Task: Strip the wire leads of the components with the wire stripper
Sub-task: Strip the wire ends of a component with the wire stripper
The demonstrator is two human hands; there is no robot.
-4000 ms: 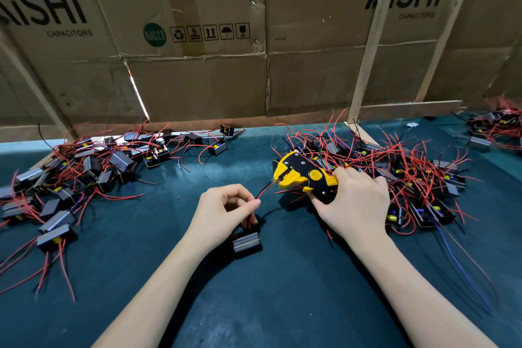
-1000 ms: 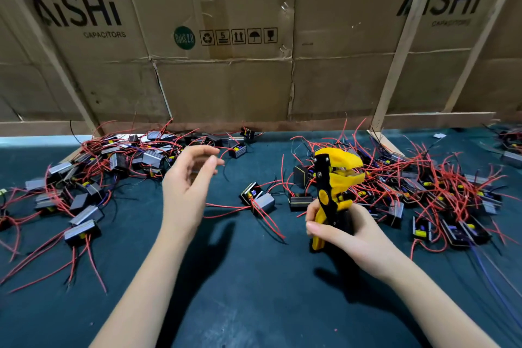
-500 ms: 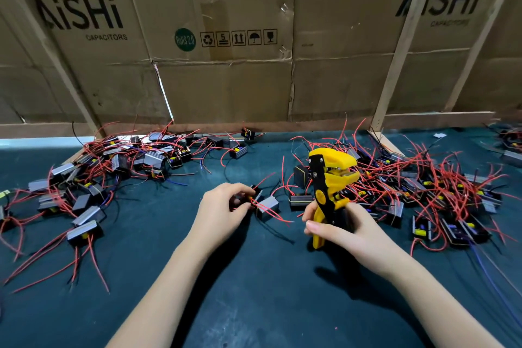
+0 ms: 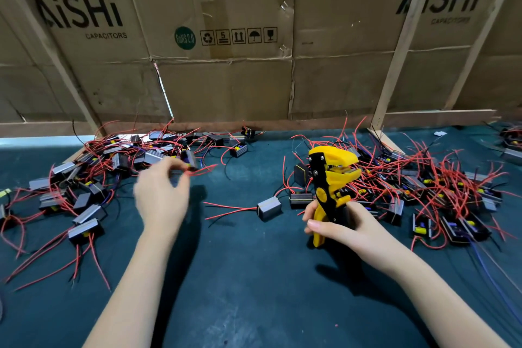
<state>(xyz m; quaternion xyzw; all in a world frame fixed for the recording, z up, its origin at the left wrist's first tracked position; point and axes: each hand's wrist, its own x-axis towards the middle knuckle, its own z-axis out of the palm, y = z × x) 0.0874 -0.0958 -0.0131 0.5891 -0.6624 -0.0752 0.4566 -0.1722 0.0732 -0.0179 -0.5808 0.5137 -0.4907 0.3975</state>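
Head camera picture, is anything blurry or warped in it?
Head view: the left hand is smeared by motion blur, while the right hand and wire stripper look sharp; the wide-angle lens bends the wooden slats and cardboard wall.

wire stripper [image 4: 330,186]: yellow-black, upright, head toward 12 o'clock | components: small black-grey boxes with red leads, heaps at 10 [image 4: 93,178] and 2 o'clock [image 4: 440,189]
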